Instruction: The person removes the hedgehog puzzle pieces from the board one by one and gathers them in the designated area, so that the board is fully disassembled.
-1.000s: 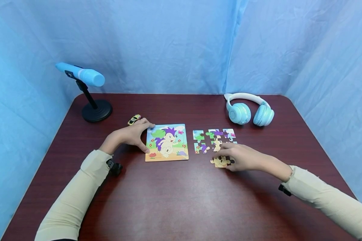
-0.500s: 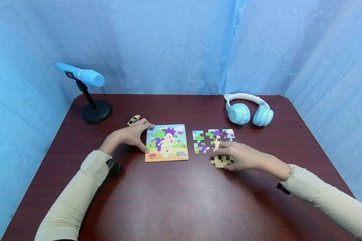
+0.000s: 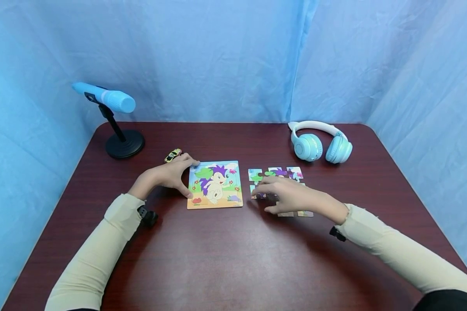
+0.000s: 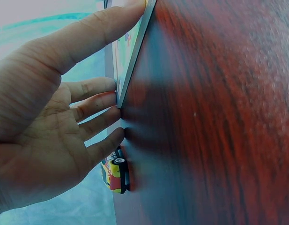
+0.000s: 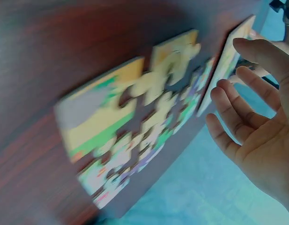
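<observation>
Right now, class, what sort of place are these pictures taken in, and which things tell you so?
Probably a staged recording booth: blue cloth hangs behind and beside a dark wooden table, which carries props such as a microphone on a stand, headphones and a puzzle board.

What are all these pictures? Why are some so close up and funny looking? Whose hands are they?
They are a person's two hands, filmed by three small cameras at once. The wide picture comes from a camera on the person's head, looking down at a dark red table. The two close-up pictures come from cameras strapped to each wrist, so everything looks tilted and big.

The left hand rests its fingers against the edge of a puzzle board with a cartoon animal on it. The right hand is open above the loose puzzle pieces and holds nothing.

Also on the table: a tiny toy car, blue headphones and a blue microphone on a stand.
</observation>
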`<action>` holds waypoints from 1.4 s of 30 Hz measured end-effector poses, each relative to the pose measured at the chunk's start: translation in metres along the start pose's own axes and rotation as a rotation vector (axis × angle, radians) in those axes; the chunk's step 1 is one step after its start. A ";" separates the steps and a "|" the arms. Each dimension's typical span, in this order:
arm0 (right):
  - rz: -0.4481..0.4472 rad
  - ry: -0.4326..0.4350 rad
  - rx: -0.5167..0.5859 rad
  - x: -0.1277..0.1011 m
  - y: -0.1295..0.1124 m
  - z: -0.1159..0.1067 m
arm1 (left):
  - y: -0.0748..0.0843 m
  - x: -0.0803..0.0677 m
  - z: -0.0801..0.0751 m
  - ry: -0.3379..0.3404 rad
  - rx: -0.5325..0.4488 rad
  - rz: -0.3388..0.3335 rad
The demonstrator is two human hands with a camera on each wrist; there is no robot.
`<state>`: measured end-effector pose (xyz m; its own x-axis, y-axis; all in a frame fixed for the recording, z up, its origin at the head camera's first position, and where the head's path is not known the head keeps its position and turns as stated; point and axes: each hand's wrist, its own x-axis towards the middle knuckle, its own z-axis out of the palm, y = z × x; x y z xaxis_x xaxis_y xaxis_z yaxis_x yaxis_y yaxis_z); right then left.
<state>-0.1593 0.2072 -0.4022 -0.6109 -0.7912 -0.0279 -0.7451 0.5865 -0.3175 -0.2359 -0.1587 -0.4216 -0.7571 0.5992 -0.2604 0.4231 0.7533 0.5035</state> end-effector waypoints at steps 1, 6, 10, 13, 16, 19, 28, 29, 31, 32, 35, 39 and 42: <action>-0.007 0.002 0.004 0.005 -0.002 0.000 | 0.000 0.000 0.000 0.002 0.000 0.001; -0.029 0.004 0.028 0.034 -0.011 0.004 | -0.001 -0.001 0.001 0.005 0.000 0.003; -0.054 -0.002 0.027 0.056 -0.019 0.008 | -0.001 0.000 0.001 0.004 0.001 0.008; -0.058 -0.011 0.032 0.072 -0.026 0.010 | -0.003 0.001 0.002 0.004 0.005 0.014; -0.057 -0.026 0.055 0.086 -0.032 0.012 | -0.004 0.002 0.002 -0.001 0.004 0.015; -0.069 -0.036 0.075 0.099 -0.038 0.015 | -0.004 0.002 0.002 -0.005 0.002 0.013; -0.046 -0.083 0.106 0.126 -0.044 0.023 | -0.002 0.002 0.000 -0.013 -0.012 0.020; -0.043 -0.092 0.115 0.128 -0.045 0.023 | -0.002 0.001 0.000 -0.014 -0.013 0.020; -0.038 -0.107 0.126 0.132 -0.046 0.025 | -0.001 0.001 -0.001 -0.015 -0.016 0.021; -0.037 -0.113 0.124 0.134 -0.046 0.025 | -0.001 0.001 -0.001 -0.016 -0.017 0.023; -0.028 -0.129 0.108 0.138 -0.048 0.027 | -0.002 0.002 -0.001 -0.017 -0.016 0.031; -0.019 -0.135 0.083 0.141 -0.051 0.029 | -0.003 0.001 -0.002 -0.019 -0.014 0.035; -0.017 -0.135 0.083 0.144 -0.052 0.030 | -0.003 0.001 -0.002 -0.017 -0.018 0.038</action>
<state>-0.2000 0.0578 -0.4185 -0.5527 -0.8204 -0.1468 -0.7272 0.5608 -0.3959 -0.2390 -0.1611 -0.4220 -0.7318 0.6320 -0.2548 0.4423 0.7250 0.5279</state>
